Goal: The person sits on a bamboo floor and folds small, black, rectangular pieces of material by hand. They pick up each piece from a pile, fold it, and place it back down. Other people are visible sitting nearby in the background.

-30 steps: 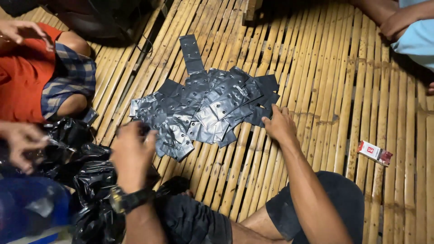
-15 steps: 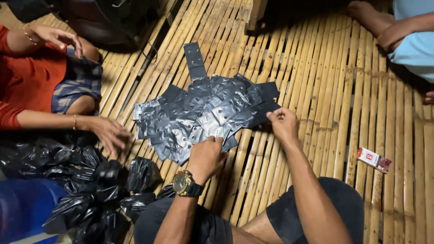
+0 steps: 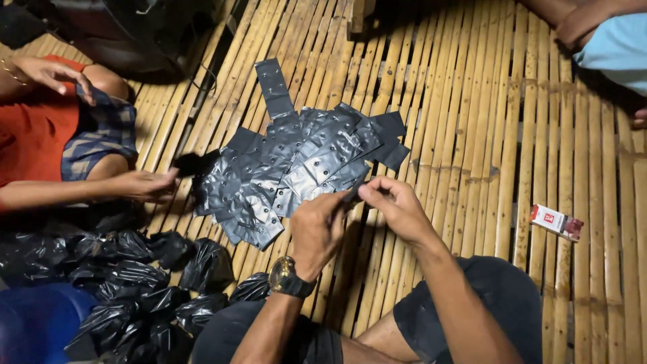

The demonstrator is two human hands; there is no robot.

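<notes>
Between my two hands, just at the near edge of the pile, I hold one small black plastic bag (image 3: pixel 352 193). My left hand (image 3: pixel 318 226) pinches its lower end with thumb and fingers drawn together, and my right hand (image 3: pixel 394 205) nips the upper end the same way, so the bag sits almost hidden in my grip. On my left wrist is a dark wristwatch (image 3: pixel 288 278). Just beyond my knuckles lies the heap of flat black bags (image 3: pixel 296 168), spread in overlapping layers over the bamboo slat floor (image 3: pixel 472 135), with one long piece sticking out at the far end. To my left a co-worker's hand (image 3: pixel 145 185) reaches to the heap's edge, holding a dark piece. Nearer me on that side sit filled, knotted black bags (image 3: pixel 145 269). Well off to my right lies a small red and white box (image 3: pixel 557 222).
</notes>
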